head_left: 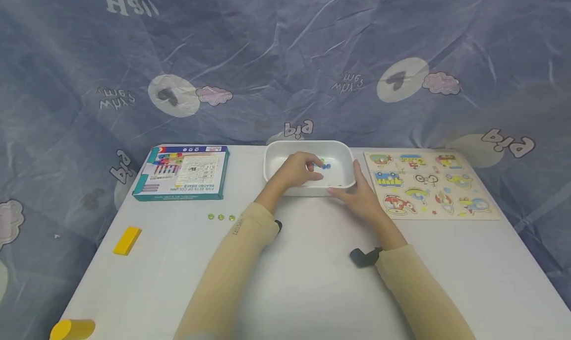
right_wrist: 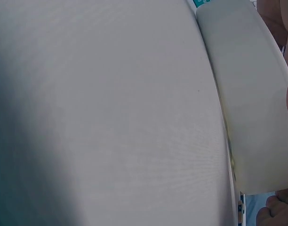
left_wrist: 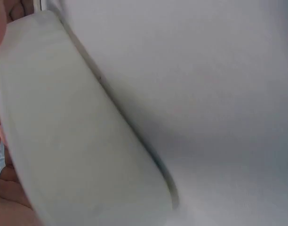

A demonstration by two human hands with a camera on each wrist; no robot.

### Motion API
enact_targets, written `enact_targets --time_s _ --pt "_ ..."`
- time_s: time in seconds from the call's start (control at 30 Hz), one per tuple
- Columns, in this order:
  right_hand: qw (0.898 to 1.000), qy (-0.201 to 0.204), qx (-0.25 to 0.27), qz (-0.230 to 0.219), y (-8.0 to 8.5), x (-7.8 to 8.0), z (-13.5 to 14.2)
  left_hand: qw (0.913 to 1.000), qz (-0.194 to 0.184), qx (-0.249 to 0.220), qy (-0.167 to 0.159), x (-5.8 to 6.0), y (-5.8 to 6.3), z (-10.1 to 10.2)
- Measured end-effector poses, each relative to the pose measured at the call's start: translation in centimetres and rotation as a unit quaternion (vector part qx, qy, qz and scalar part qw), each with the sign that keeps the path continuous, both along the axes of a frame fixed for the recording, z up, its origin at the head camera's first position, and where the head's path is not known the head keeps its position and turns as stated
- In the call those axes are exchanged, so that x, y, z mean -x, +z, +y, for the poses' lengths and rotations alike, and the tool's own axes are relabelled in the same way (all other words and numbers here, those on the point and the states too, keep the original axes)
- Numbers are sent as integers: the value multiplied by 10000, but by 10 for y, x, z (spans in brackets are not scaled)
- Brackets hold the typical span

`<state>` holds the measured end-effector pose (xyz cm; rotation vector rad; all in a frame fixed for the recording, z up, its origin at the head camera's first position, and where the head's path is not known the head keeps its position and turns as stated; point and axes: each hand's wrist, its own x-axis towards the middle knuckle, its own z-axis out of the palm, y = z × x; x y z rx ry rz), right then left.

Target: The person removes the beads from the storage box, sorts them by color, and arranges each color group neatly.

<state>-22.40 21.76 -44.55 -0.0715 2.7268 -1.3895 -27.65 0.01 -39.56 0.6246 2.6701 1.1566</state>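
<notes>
Counter (head_left: pixel 312 280) in white, with a picture board (head_left: pixel 434 201) just to the right of the right hand (head_left: pixel 363 198).
Well to the left of the left hand (head_left: pixel 295 170) lies a flat box (head_left: pixel 198 174). The white container (head_left: pixel 308 192) is between both hands: the right hand holds its near right corner with thumb and fingers, while the left hand reaches inside, thumb and forefinger narrowly apart; whether they hold something, I cannot tell. Further left and nearer to the person are a yellow cylinder (head_left: pixel 73 329) and a yellow block (head_left: pixel 127 240). Three green beads (head_left: pixel 220 217) lie left of the left wrist; blue beads (head_left: pixel 327 166) are by its fingertips.
</notes>
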Motion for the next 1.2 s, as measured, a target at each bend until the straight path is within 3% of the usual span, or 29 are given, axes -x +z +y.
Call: enact_targets --time_s 0.27,0.43,0.6,0.8,1.03,1.2 --pt "10000 -52 -41 2 -1 -1 4 9987 -451 -135 -214 17 -16 25" --pt "10000 -23 22 27 -2 -2 2 9952 -764 145 -597 21 -24 32" --pt "10000 -40 -31 -12 1 -3 1 9917 -819 388 -918 22 -24 35" --pt "10000 -31 -28 -78 2 -4 1 9887 -992 638 -929 24 -27 38" --pt "10000 -63 -66 -34 2 -5 0 9865 -892 782 -1126 27 -31 40" --pt "9999 -57 -102 7 3 -4 0 9871 -898 769 -1077 26 -31 40"
